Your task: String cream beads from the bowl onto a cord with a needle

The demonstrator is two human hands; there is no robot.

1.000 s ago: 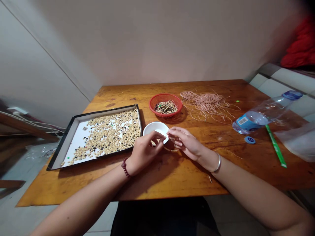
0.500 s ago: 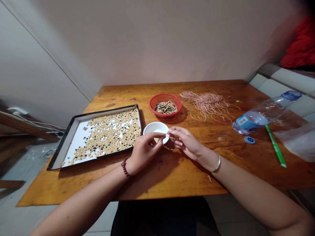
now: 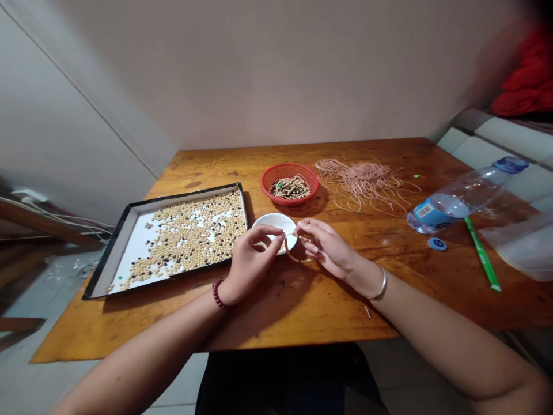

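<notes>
Two bare hands work a slender loop of small tan round beads on thin pale cord (image 3: 298,260) over a worn, orange-brown wooden surface (image 3: 311,317), the loop hanging between them at the 4 o'clock edge of a round white bowl (image 3: 264,221). The left hand (image 3: 253,262), a dark red beaded bracelet (image 3: 217,294) at its wrist, has its grip closed to a pinch of thumb and finger, apparently on the cord. The right hand (image 3: 330,248), below a silver metal bangle (image 3: 381,285), has its grip pinched at the fingertips on the beaded end, other fingers loosely curled.

From the bowl, a shallow black-edged rectangular tray with a white floor (image 3: 140,245) sits at 9 o'clock, strewn with tan and dark beads (image 3: 185,242). Near 12 o'clock, a round red plastic basket (image 3: 311,195) holds a heap of beaded strands (image 3: 291,188). A loose tangle of pale pink cord (image 3: 363,181) spreads at 2 o'clock. Toward 3 o'clock lie a clear plastic bottle with a blue label (image 3: 432,214), a round blue cap (image 3: 437,244) and a flat green strip (image 3: 483,253).
</notes>
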